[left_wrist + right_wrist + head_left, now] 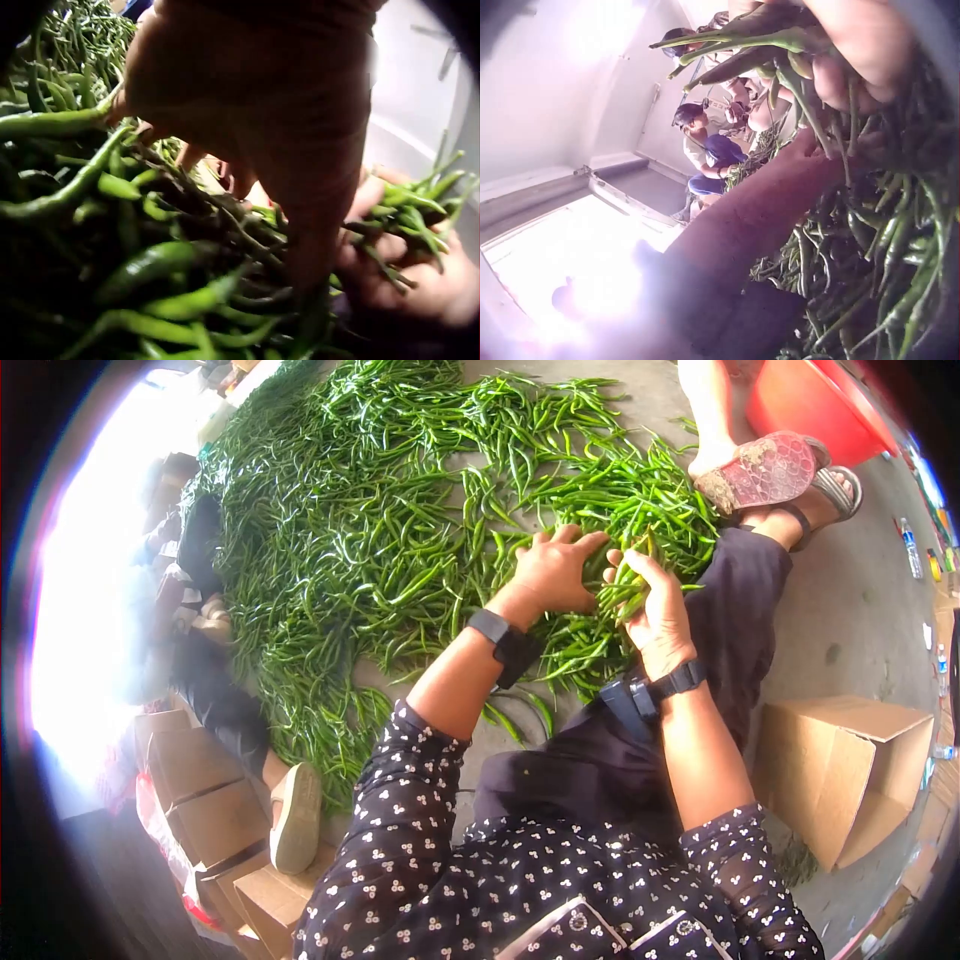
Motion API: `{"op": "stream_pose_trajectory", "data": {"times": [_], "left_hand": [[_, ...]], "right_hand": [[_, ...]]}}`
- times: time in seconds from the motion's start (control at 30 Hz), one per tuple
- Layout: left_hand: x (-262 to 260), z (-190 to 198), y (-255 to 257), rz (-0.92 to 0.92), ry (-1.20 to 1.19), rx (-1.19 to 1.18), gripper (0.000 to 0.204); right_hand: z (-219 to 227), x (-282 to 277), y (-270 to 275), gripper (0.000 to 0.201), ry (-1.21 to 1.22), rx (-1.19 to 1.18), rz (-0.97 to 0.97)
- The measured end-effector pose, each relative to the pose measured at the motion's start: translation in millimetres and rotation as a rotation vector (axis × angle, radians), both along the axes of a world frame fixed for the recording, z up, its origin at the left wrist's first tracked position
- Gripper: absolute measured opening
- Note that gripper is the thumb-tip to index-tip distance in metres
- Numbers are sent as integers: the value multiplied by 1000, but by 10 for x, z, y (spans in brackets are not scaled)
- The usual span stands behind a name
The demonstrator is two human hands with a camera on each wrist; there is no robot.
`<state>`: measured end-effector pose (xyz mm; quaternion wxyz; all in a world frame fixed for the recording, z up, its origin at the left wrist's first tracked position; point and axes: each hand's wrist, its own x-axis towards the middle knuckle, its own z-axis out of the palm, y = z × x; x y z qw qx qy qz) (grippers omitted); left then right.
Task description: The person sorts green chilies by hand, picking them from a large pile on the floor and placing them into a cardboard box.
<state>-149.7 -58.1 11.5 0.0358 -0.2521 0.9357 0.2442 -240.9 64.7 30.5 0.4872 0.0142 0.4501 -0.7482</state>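
Observation:
A wide spread of green chili peppers (400, 520) covers the floor in front of me. My right hand (662, 618) grips a bunch of green chilies (626, 590), its thumb lying across them and stems poking out past the fingers. Just left of it, my left hand (560, 572) reaches over the pile with its fingers spread. In the left wrist view, that left hand (255, 105) is dark against the light, fingertips down among the loose chilies (150, 277). The held bunch (420, 214) shows beyond it at the right.
An open cardboard box (835, 770) stands at right, with more cartons (210, 800) at lower left. A red basin (815, 410) and another person's sandalled foot (765, 470) are at upper right. Another foot (296, 818) rests at left. Other people (709, 150) crouch by the pile.

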Motion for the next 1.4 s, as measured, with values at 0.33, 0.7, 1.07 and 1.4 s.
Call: {"op": "stream_pose_trajectory", "data": {"times": [0.33, 0.7, 1.07, 1.4], "left_hand": [[-76, -142, 123, 65, 66, -192, 70], [-38, -94, 49, 215, 122, -197, 56], [1428, 50, -857, 771, 627, 292, 36], [2201, 197, -1196, 990, 379, -803, 49]], "right_hand": [[-23, -10, 23, 21, 27, -32, 42], [-54, -16, 35, 19, 50, -17, 42], [-30, 14, 28, 17, 38, -30, 59], [-7, 29, 14, 14, 44, -39, 63]]}}
